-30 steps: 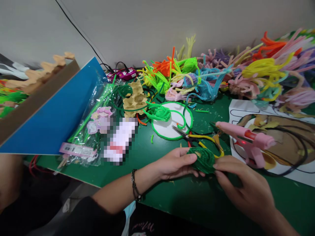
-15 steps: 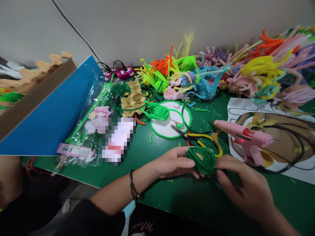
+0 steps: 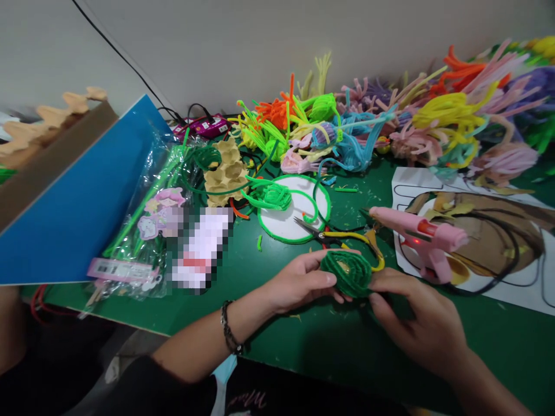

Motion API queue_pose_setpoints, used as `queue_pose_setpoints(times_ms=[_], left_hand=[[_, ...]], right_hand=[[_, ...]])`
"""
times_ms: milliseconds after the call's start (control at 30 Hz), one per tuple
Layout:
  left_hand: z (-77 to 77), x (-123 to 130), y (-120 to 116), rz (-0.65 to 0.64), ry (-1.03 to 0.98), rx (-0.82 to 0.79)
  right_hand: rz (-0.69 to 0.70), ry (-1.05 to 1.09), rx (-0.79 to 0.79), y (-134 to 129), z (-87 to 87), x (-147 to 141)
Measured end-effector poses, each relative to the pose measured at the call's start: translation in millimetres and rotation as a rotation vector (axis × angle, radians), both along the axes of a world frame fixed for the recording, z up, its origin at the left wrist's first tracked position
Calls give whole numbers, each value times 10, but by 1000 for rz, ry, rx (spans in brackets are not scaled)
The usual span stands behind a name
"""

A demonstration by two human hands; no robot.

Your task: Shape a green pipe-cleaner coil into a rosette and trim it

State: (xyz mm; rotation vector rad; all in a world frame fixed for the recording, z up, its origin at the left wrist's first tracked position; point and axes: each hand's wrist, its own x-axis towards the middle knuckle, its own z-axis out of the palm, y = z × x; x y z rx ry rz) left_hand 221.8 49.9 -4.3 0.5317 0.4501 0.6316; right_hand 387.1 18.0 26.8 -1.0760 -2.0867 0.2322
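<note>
Low, right of centre in the frame, the right hand (image 3: 422, 318) pinched the green coil (image 3: 350, 276) opposite the left hand's (image 3: 299, 286) grip; it looked light, soft, squashable, best held by its rim. Scissors (image 3: 347, 235) lay beyond.

The left hand's (image 3: 306, 283) fingers hold a dark green pipe-cleaner coil (image 3: 347, 274); the right hand's (image 3: 420, 320) fingers touch its edge, above the green surface (image 3: 347, 358).

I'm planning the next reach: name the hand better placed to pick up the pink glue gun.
Probably the right hand. It is nearer the pink glue gun and only pinches the edge of the dark green coil, which the left hand grips opposite.
</note>
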Motion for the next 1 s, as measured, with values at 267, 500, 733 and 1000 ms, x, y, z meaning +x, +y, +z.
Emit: queue_pose_setpoints(times_ms=[267, 500, 733, 1000], left_hand=[[5, -3, -10, 26, 17, -6], [24, 12, -26, 9, 69, -23], [46, 29, -22, -1, 105, 46], [61, 29, -15, -9, 132, 37]], right_hand=[[87, -15, -25, -13, -27, 14], [87, 0, -15, -6, -54, 17], [126, 20, -58, -14, -57, 5], [111, -34, -4, -32, -79, 13]])
